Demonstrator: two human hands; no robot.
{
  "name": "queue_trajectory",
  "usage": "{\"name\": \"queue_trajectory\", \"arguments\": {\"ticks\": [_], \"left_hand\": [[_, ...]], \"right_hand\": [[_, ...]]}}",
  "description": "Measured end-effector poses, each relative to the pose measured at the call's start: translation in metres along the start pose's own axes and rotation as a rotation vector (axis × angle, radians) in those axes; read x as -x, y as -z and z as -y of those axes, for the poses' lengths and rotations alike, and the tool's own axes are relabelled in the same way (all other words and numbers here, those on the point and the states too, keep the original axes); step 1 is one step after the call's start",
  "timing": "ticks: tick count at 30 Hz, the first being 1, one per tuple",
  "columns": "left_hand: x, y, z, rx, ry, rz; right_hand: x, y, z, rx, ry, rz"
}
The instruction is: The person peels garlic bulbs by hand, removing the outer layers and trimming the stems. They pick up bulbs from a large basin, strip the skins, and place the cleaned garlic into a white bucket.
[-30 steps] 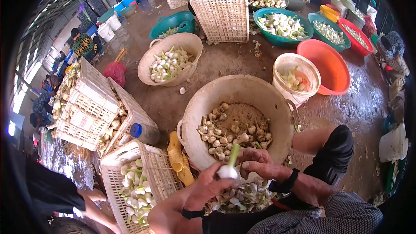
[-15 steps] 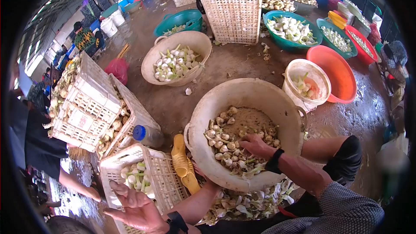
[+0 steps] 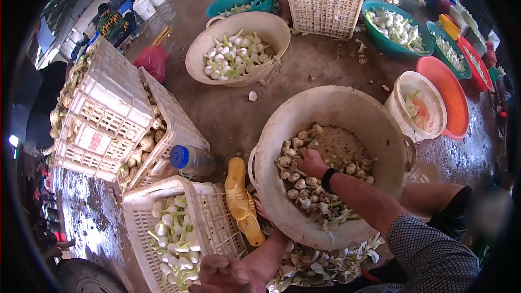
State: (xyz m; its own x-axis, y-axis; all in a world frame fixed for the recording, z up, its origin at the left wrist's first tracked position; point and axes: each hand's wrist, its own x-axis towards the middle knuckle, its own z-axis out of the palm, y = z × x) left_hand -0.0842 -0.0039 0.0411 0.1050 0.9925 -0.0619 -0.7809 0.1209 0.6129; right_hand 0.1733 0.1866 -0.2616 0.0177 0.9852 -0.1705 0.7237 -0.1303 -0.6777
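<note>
My right hand point(image 3: 313, 164) is down inside a large beige tub point(image 3: 331, 100), its fingers closed on something I cannot make out among unpeeled garlic bulbs point(image 3: 300, 184). Loose dirt lies on the tub's floor beside the bulbs. Low in the view, my left hand point(image 3: 233, 274) is palm up with fingers partly curled and nothing visible in it. It is beside a white crate point(image 3: 214, 214) holding peeled white bulbs with green stems point(image 3: 176, 239). A yellow shoe point(image 3: 241, 201) stands between crate and tub.
Stacked crates point(image 3: 111, 111) of bulbs stand at left, near a blue-capped bottle point(image 3: 192, 160). Another beige tub point(image 3: 279, 32) holds peeled bulbs. A white bucket point(image 3: 399, 97) and orange basin point(image 3: 453, 100) stand at right. Peelings point(image 3: 320, 266) lie below the large tub. A person point(image 3: 111, 24) is at the upper left.
The view has shifted, uncovering more of the peeled bulbs in the crate. My left hand has moved right and down from over the crate. My right hand has moved toward the bulbs at the tub's left.
</note>
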Motion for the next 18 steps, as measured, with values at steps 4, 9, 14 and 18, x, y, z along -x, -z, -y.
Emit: {"name": "queue_trajectory", "arguments": {"ticks": [4, 9, 14, 18], "left_hand": [[-0.003, -0.007, 0.006, -0.012, 0.017, -0.061], [-0.012, -0.007, 0.033, -0.09, 0.044, 0.1], [-0.011, -0.025, 0.072, -0.379, 0.153, -0.04], [-0.006, -0.025, 0.092, -0.318, 0.249, 0.071]], "right_hand": [[0.028, 0.023, -0.002, -0.155, 0.025, -0.185], [0.104, 0.076, 0.009, -1.295, -0.407, 0.174], [0.184, 0.129, 0.058, -1.677, -0.284, 0.477], [0.233, 0.152, 0.091, -1.635, -0.127, 0.622]]}}
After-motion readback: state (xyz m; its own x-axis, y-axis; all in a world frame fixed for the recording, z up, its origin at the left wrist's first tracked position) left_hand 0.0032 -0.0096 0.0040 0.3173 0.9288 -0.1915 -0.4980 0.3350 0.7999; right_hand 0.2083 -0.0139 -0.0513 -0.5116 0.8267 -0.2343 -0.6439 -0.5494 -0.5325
